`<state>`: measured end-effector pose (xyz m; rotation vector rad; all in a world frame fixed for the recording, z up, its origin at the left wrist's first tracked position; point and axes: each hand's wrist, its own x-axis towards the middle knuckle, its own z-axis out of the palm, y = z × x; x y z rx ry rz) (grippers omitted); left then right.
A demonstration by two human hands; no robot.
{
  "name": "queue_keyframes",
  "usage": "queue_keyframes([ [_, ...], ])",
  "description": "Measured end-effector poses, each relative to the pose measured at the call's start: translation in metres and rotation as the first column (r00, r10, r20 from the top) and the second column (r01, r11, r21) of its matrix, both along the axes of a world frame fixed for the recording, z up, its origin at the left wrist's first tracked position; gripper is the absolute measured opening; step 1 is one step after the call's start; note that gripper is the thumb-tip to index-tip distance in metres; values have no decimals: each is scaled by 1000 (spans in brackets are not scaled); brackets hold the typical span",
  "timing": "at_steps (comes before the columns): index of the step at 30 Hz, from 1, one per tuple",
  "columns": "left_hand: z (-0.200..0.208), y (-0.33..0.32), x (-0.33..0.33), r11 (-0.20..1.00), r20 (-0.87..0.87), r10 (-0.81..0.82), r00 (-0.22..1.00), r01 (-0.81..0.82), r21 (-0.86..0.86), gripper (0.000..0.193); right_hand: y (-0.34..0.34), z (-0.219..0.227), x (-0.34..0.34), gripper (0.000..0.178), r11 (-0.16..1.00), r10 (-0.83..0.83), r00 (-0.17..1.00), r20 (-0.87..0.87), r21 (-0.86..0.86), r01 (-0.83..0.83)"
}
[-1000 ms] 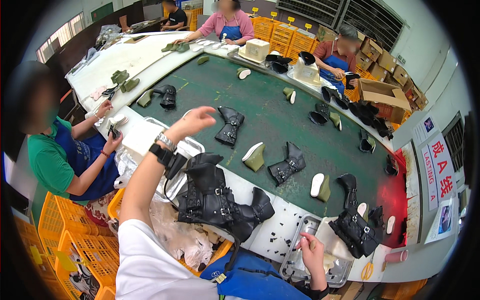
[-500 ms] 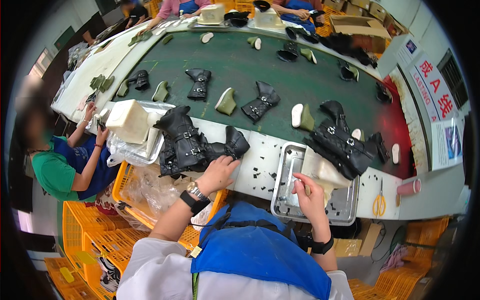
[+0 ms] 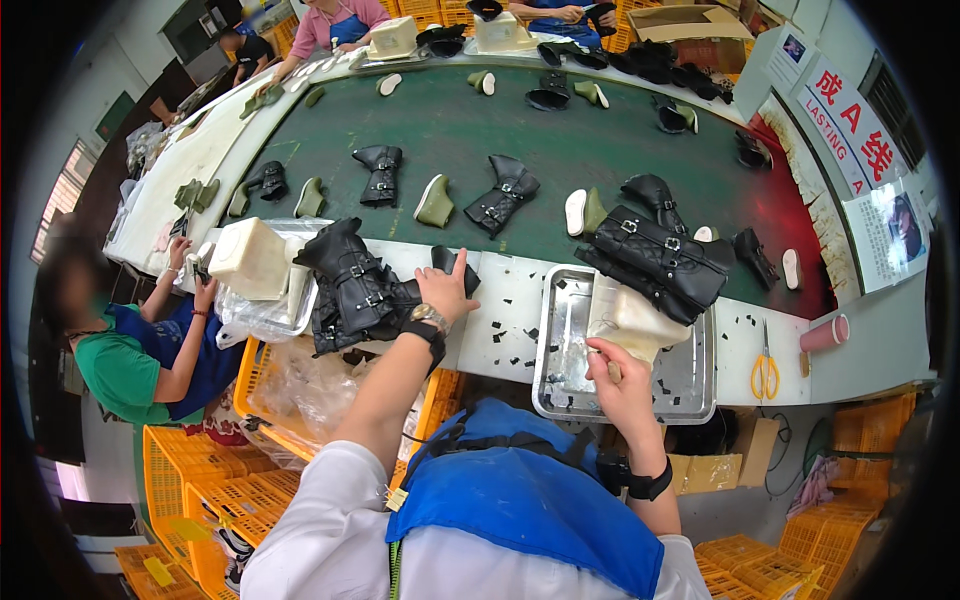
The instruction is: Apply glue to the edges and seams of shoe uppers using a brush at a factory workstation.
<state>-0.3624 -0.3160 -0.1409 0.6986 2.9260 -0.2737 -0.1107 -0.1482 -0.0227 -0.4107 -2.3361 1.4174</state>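
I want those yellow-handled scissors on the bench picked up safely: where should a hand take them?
Take the scissors by the yellow handle loops, coming from the person's near side. They lie flat with the handles toward the bench edge and the blades pointing away toward the belt.

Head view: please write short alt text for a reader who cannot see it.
A person's left hand rests on a pile of black boots beside a green conveyor, while the right hand touches a cream shoe last in a metal tray.

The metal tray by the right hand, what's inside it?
The metal tray holds a cream shoe last under a black buckled boot; the right hand touches the last. Tray floor beneath them is hidden.
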Motion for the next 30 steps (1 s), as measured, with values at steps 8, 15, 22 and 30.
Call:
queue_keyframes([
  [8, -11, 9, -15, 993, 141, 67, 988, -81, 91, 113, 2, 2, 5, 18, 999, -28, 999, 23, -19, 29],
  [15, 35, 1, 11, 626, 227, -149, 962, -86, 775, 101, 1, -5, -4, 18, 997, -23, 1000, 6, -72, 24],
  [22, 65, -14, 59, 382, 24, -329, 944, 110, 918, 91, -1, -1, -29, 19, 999, -5, 1000, -14, -34, 4],
  [30, 48, 2, 61, 575, -27, -258, 966, 176, 799, 98, -7, 0, -32, 17, 999, 41, 999, -4, -25, -41],
])
